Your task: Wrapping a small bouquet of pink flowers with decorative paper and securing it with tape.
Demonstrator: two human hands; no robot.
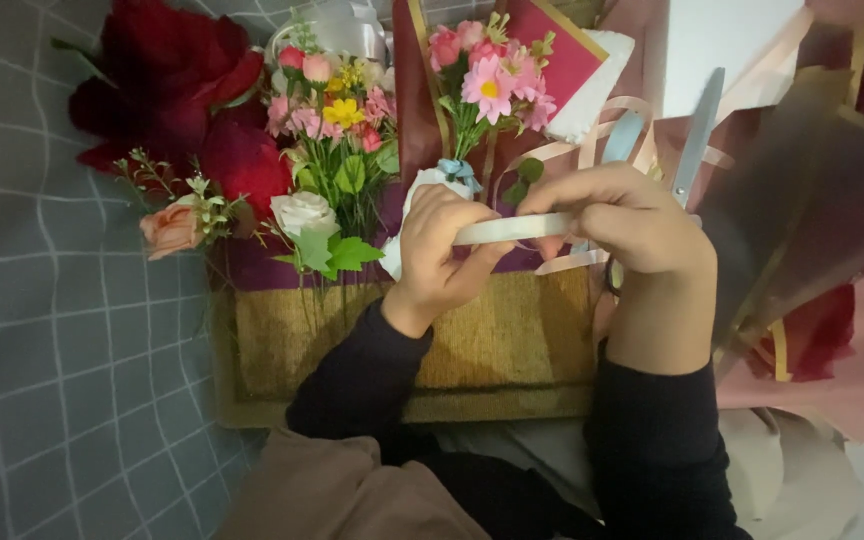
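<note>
Heads up: your left hand is clamped on the small pink bouquet stems, your right hand grips both white ribbon and scissors. With 2 things in 1 fist, I reckon the blades could snag the wrapping.

Glossy ribbon, rough woven mat

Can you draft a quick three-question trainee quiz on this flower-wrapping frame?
1. True or false: the right hand holds scissors.
2. What stretches between the left hand and the right? A) white ribbon B) green wire C) red string
3. Which colour is the large rose at top left?

Key:
1. True; the blades point up, away from the person.
2. A, the white ribbon.
3. Dark red.
</note>
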